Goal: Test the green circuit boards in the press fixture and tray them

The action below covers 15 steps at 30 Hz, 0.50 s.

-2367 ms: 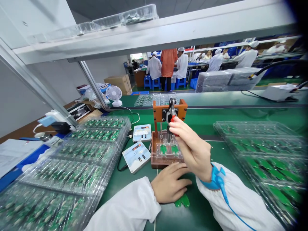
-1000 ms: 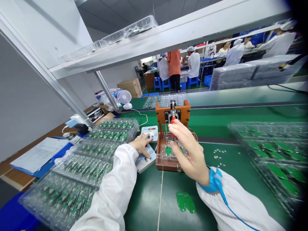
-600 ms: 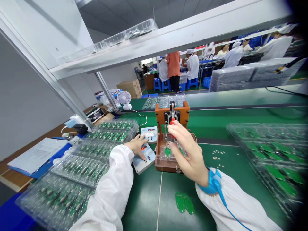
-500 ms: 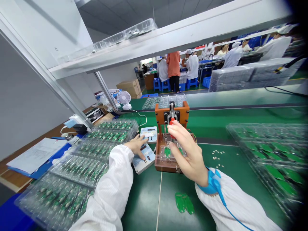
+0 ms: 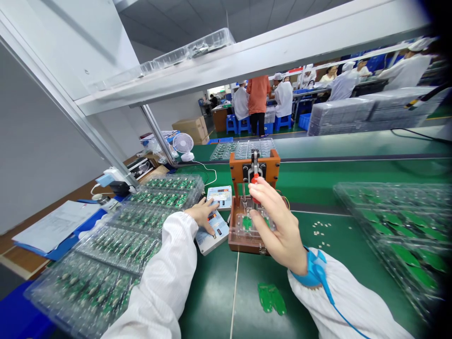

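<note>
My right hand (image 5: pixel 277 221) is closed round the red-tipped lever (image 5: pixel 254 180) of a brown test fixture (image 5: pixel 247 235), which holds a small green circuit board under a clear plate. My left hand (image 5: pixel 203 214) rests on a white meter box (image 5: pixel 213 230) with a red digit display, fingers stretched out and pressing its face. A second white meter box (image 5: pixel 221 195) lies just behind it. Loose green circuit boards (image 5: pixel 271 297) lie on the green mat in front of me. A blue wrist strap (image 5: pixel 314 270) with a blue cord is on my right wrist.
Clear trays of green boards (image 5: pixel 116 235) fill the left side, and more trays (image 5: pixel 399 221) stand at the right. Small white bits (image 5: pixel 321 228) are scattered right of the fixture. A small fan (image 5: pixel 183 143), papers (image 5: pixel 52 226) and other workers (image 5: pixel 257 101) are beyond.
My left hand left the mat in front of the fixture and went to the white meter box at the left. My right hand stayed on the lever.
</note>
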### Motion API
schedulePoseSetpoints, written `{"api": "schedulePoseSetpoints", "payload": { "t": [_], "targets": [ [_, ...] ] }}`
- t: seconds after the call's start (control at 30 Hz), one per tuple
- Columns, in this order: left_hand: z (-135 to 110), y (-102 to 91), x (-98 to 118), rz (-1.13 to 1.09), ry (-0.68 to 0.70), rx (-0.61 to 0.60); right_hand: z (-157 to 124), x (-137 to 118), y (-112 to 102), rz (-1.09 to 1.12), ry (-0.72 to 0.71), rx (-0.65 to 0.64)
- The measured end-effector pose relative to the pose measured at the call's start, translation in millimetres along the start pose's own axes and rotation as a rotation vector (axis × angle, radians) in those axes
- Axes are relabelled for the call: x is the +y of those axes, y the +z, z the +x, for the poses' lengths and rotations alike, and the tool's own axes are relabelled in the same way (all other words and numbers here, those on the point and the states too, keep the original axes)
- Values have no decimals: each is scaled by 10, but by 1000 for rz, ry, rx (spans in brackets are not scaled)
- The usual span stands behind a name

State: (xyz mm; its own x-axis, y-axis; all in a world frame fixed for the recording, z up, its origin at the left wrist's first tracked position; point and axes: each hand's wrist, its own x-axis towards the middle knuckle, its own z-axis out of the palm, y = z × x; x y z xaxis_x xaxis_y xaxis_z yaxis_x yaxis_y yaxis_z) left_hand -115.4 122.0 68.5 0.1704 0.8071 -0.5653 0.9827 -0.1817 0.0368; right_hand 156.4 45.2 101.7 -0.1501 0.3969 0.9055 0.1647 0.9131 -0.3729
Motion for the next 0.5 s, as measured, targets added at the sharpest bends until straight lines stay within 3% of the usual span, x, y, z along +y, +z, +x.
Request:
{"api": "schedulePoseSetpoints", "payload": {
  "t": [0.27, 0.33, 0.4, 0.5],
  "targets": [
    [-74, -15, 81, -68, -21, 53, -18, 9, 6, 20, 24, -13],
    [-221, 5, 132, -138, 23, 169, 13, -13, -37, 49, 51, -54],
    [-434, 60, 237, -228, 83, 370, 52, -88, -121, 100, 106, -81],
    [-777, 213, 545, -367, 186, 612, 69, -296, -296, 205, 191, -33]
  ]
}}
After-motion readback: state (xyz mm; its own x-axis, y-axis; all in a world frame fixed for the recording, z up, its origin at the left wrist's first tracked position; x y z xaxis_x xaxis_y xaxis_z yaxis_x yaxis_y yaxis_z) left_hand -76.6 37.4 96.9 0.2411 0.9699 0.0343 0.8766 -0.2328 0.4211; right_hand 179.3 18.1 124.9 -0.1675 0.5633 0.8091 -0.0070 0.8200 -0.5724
